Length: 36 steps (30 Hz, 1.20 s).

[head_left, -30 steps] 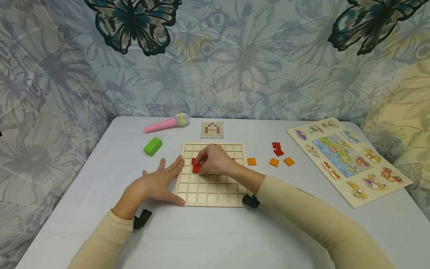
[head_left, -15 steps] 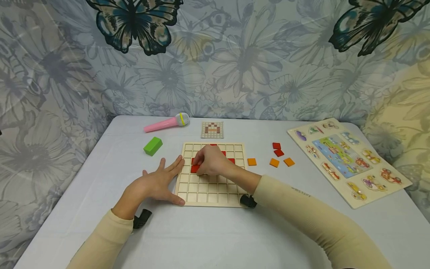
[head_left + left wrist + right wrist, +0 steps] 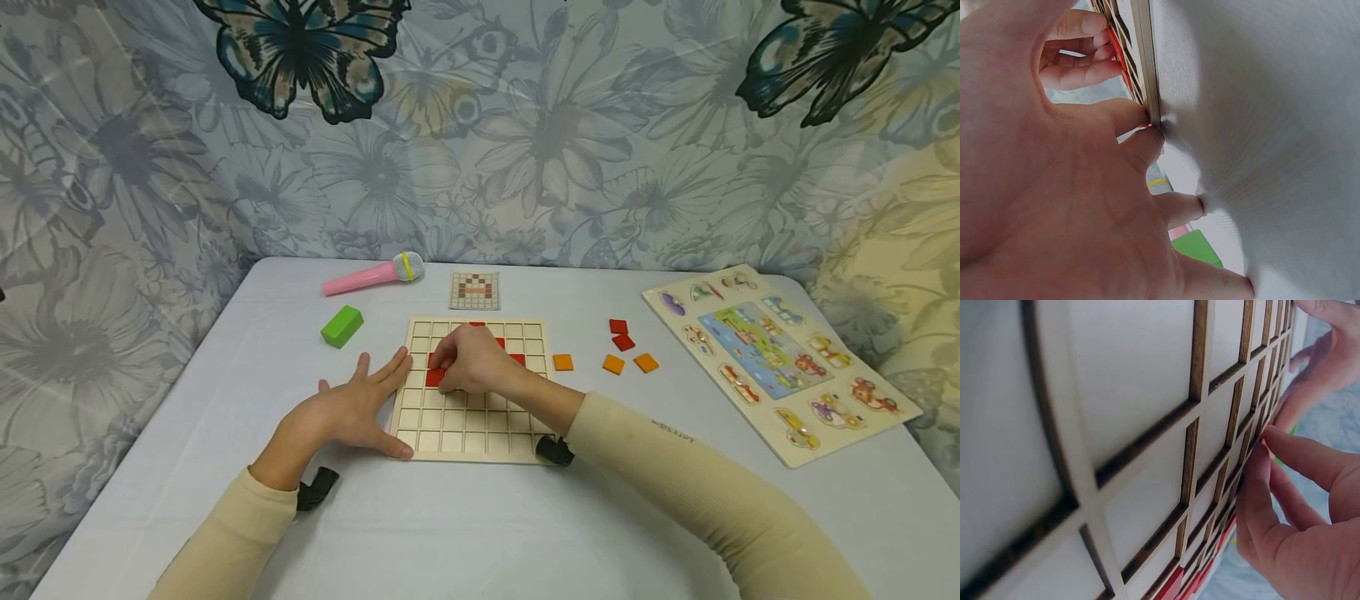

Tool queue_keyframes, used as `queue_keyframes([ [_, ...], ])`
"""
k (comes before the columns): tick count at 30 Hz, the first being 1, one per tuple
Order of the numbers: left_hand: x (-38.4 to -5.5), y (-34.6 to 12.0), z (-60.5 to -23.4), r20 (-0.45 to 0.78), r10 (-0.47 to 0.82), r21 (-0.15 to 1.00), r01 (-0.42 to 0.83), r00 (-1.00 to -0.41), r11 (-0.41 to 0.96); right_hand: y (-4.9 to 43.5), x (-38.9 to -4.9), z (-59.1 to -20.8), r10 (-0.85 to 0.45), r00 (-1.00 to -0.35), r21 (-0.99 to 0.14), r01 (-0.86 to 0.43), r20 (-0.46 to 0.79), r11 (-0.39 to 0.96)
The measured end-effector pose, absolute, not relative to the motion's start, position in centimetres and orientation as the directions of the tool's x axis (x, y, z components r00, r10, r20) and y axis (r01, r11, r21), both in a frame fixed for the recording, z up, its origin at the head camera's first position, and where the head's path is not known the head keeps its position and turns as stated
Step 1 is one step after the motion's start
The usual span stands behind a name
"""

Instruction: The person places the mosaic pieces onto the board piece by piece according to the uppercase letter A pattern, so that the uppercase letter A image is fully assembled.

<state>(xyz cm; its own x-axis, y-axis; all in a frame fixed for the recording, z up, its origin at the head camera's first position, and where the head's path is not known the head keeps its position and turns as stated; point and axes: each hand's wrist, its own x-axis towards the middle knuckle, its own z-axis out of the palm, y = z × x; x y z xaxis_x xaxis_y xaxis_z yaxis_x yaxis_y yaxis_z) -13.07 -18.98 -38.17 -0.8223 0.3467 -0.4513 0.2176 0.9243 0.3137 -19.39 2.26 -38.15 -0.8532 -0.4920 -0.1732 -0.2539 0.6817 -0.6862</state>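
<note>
A pale wooden grid board [image 3: 465, 442] lies flat on the table. My left hand [image 3: 348, 414] is spread at its left edge, with the thumb by the near left corner and fingertips against the side. Over the board's upper left part, my right hand [image 3: 474, 358] pinches a small red square tile [image 3: 433, 379] between thumb and fingers, in a grid cell. Partly hidden behind the hand, other red tiles [image 3: 517, 359] sit in cells. In the right wrist view, thumb and index fingertips [image 3: 1270, 432] meet close over the grid.
Loose orange tiles [image 3: 613, 364] and red tiles [image 3: 618, 326] lie right of the board. A pattern card [image 3: 475, 292], pink toy microphone [image 3: 367, 277] and green block [image 3: 342, 327] stand behind and left. A picture puzzle board [image 3: 780, 367] covers the right side.
Between one second and half a second ago, my right hand shifted slightly left with the red tile. It has stayed there since, and my left hand has held its place.
</note>
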Motion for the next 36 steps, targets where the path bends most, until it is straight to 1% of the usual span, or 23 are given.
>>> queue_keyframes([
  [8, -13.0, -19.0, -38.4, -0.456, 0.34, 0.307, 0.213, -0.823, 0.928, 3.0, -19.2, -38.0, -0.495, -0.854, -0.698, -0.255, -0.162, 0.669],
  [14, -13.0, -19.2, -38.5, -0.445, 0.339, 0.307, 0.215, -0.829, 0.927, 4.7, -19.0, -37.5, -0.499, -0.855, -0.73, -0.251, -0.141, 0.635],
  [17, -13.0, -19.1, -38.5, -0.439, 0.34, 0.307, 0.217, -0.831, 0.927, 5.9, -18.8, -37.2, -0.477, -0.866, -0.75, -0.214, -0.151, 0.626],
  [23, -12.9, -19.0, -38.4, -0.442, 0.331, 0.298, 0.212, -0.834, 0.931, 8.7, -18.6, -36.8, -0.441, -0.886, -0.753, -0.191, -0.144, 0.63],
  [36, -12.9, -18.7, -38.4, -0.441, 0.334, 0.298, 0.214, -0.833, 0.93, 16.1, -19.0, -36.7, -0.273, -0.948, -0.728, -0.072, -0.163, 0.682],
])
